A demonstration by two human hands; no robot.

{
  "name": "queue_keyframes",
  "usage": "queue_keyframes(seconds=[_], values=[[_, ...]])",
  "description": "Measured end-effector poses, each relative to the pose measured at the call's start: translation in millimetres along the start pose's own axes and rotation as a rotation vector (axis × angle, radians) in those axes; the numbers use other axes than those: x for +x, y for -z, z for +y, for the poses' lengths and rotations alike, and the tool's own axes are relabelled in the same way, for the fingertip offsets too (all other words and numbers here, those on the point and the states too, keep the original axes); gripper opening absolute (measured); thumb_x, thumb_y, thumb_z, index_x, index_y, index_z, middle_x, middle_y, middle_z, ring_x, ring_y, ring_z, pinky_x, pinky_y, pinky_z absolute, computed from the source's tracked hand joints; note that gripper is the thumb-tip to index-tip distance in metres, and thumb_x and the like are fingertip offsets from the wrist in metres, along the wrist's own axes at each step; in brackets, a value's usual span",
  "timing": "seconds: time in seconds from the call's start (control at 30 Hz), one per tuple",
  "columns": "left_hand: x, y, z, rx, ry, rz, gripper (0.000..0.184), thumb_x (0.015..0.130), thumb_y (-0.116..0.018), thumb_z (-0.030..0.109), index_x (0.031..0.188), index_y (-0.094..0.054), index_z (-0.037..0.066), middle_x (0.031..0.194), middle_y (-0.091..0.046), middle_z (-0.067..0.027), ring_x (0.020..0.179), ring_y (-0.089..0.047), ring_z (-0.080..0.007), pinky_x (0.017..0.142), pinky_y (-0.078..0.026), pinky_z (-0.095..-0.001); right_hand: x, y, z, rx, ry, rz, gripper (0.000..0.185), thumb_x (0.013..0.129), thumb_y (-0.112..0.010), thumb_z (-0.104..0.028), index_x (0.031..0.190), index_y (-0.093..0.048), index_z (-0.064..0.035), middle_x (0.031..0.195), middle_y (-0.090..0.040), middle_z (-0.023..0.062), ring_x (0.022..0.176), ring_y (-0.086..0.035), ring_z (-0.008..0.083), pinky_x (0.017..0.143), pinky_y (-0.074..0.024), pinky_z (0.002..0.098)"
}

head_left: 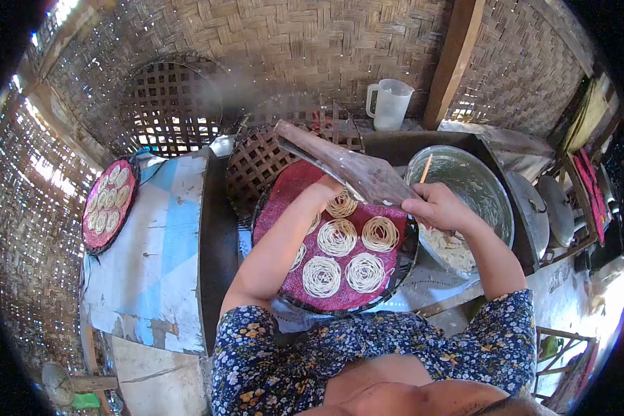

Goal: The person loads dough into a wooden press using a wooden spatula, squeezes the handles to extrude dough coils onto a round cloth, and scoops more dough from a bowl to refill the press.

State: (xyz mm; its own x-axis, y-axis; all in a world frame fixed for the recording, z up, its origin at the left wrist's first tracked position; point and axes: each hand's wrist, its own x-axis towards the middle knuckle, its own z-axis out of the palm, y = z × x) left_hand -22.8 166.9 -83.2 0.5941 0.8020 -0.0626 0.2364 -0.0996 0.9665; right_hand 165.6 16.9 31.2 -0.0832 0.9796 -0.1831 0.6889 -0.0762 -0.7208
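Observation:
A long, worn wooden press (pixel 353 163), made of what look like two stacked boards, slants over the round tray. My right hand (pixel 438 206) is closed around its lower right end. My left hand (pixel 328 186) grips it from below near the middle, its fingers mostly hidden behind the wood. Beneath lies a tray lined with red cloth (pixel 284 194), bearing several flat coils of pale dough strands (pixel 337 237). One coil (pixel 342 204) sits just under the press. To the right, a large metal basin (pixel 496 187) holds pale dough (pixel 457 251) and an orange-brown stick (pixel 426 168).
A second coil-covered tray (pixel 109 204) rests at the left on a blue-and-white board (pixel 152 256). Open-weave baskets (pixel 177 104) lean against the woven wall (pixel 291 48). A plastic jug (pixel 392 104) stands at the back beside a wooden post (pixel 454 62). Pot lids (pixel 532 208) are at the right.

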Motion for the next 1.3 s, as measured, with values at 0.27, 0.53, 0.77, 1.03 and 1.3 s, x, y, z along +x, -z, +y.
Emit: queue_keyframes(seconds=[0.27, 0.53, 0.77, 1.03, 1.3], values=[[14, 7, -7, -0.025, 0.152, -0.258, 0.049, 0.089, -0.033, 0.046, 0.130, -0.040, 0.018, 0.129, -0.046, -0.0062, 0.122, -0.038, -0.0250, 0.102, -0.022, -0.0411, 1, 0, 7, -0.004, 0.032, 0.137, 0.040, 0.081, -0.058, -0.039, 0.070, -0.053, -0.0006, 0.053, -0.050, 0.0026, 0.045, -0.049, 0.0093, 0.042, -0.0394, 0.0255], [-11, 17, 11, 1.033, -0.123, -0.031, 0.052, 0.087, -0.029, 0.052, 0.125, -0.047, 0.022, 0.143, -0.020, -0.0046, 0.127, -0.022, -0.0347, 0.098, -0.021, -0.0565, -13, 5, 18, 0.126, -0.026, 0.234, 0.034, 0.085, -0.053, -0.033, 0.076, -0.052, -0.0007, 0.054, -0.046, 0.0000, 0.043, -0.045, 0.0081, 0.041, -0.0376, 0.0242], [-30, 27, 61, 0.939, -0.487, 0.244, 0.068, 0.065, -0.065, 0.032, 0.122, -0.044, 0.002, 0.133, -0.033, -0.0184, 0.122, -0.032, -0.0347, 0.098, -0.026, -0.0519, -40, 2, 16, 0.253, -0.014, 0.282, 0.041, 0.083, -0.055, -0.041, 0.076, -0.054, -0.0004, 0.055, -0.050, 0.0031, 0.044, -0.048, 0.0098, 0.041, -0.0392, 0.0257], [-79, -35, 159, 0.957, -0.585, 0.587, 0.026, 0.064, -0.063, 0.026, 0.077, -0.059, 0.003, 0.066, -0.062, -0.0148, 0.065, -0.062, -0.0313, 0.064, -0.049, -0.0378, -47, 5, -14, -0.185, 0.352, 0.423, 0.045, 0.089, -0.044, -0.041, 0.089, -0.053, 0.0032, 0.064, -0.056, 0.0135, 0.053, -0.053, 0.0331, 0.056, -0.0456, 0.0385], [-106, -76, 194, 0.924, -0.788, 0.281, 0.021, 0.066, -0.061, 0.023, 0.079, -0.060, 0.008, 0.067, -0.062, -0.0100, 0.063, -0.061, -0.0278, 0.068, -0.049, -0.0365, -101, 48, -91, -0.517, 1.114, 0.981, 0.040, 0.068, -0.066, -0.015, 0.100, -0.050, 0.0022, 0.090, -0.053, 0.0169, 0.080, -0.054, 0.0348, 0.072, -0.0438, 0.0401]])
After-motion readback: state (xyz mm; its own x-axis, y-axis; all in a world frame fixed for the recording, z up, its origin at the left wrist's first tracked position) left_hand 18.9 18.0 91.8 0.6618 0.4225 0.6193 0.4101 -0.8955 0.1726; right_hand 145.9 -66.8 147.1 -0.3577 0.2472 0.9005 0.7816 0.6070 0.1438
